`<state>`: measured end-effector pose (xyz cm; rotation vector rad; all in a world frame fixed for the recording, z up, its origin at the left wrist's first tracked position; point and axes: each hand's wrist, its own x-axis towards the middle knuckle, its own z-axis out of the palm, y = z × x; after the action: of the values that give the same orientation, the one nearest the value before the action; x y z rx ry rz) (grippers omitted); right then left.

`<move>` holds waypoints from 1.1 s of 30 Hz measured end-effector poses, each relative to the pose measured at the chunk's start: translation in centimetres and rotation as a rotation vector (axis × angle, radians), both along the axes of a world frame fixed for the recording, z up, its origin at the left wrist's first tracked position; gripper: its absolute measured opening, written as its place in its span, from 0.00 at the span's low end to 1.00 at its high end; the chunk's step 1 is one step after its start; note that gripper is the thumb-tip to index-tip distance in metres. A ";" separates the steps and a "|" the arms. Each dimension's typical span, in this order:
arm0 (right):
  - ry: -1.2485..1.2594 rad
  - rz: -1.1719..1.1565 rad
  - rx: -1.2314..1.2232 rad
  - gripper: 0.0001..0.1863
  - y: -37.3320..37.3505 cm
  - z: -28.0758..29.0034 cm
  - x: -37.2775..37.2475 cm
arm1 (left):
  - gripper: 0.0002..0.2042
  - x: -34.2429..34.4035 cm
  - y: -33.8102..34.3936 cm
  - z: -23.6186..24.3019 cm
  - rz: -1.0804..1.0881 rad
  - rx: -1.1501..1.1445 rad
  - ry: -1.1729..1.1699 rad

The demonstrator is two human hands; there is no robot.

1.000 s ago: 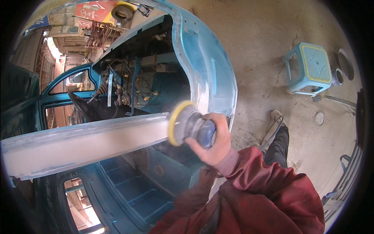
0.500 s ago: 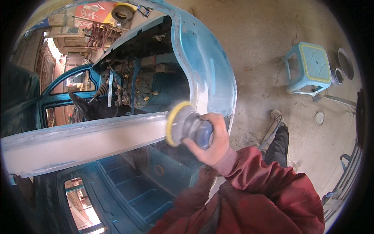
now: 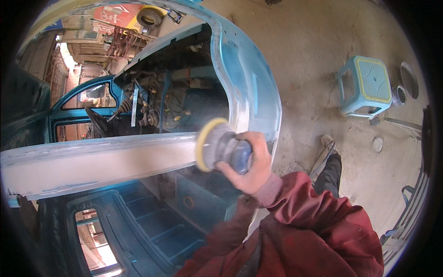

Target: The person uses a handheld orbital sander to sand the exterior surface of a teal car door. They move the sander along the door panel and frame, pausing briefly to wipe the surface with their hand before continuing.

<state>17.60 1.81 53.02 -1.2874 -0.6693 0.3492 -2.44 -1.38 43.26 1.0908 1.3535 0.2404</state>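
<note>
My right hand (image 3: pixel 254 168) is wrapped round the blue and grey body of a round power sander (image 3: pixel 226 147), its thumb below and fingers over the top. The sander's yellow-rimmed pad (image 3: pixel 204 143) faces left, at the right end of a long body pillar (image 3: pixel 106 161) coated pale with filler or primer. Whether the pad's face touches the pillar is hidden. The pillar joins a blue vehicle body panel (image 3: pixel 258 87) with whitish patches. My left sleeve (image 3: pixel 226 235) shows, blurred, below the right wrist; the left hand itself is out of sight.
Inside the stripped blue cab are a steering wheel (image 3: pixel 97 121) and loose wiring (image 3: pixel 177 113). On the concrete floor to the right stand a light-blue stool (image 3: pixel 371 78) and a round tin (image 3: pixel 398 95). A tyre (image 3: pixel 149 17) lies at the far left. My shoe (image 3: pixel 326 141) rests near the vehicle.
The view has shifted slightly, so the pillar's left end and the cab sit a little differently. The sander stays at the pillar's right end, gripped as before.
</note>
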 end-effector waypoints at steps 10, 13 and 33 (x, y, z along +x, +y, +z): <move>-0.069 0.103 0.044 0.36 0.3 4.2 -0.1 | 0.18 1.8 1.6 0.4 0.014 0.068 -0.091; -0.132 0.015 0.094 0.36 0.6 4.8 0.1 | 0.18 2.2 2.1 0.9 0.008 0.070 -0.097; -0.125 0.020 0.046 0.35 0.0 5.0 1.4 | 0.16 2.1 0.1 1.8 -0.032 0.032 -0.101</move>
<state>19.01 1.82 58.03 -1.2666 -0.7923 0.2696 -0.31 -1.28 45.01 1.1117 1.2455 0.2910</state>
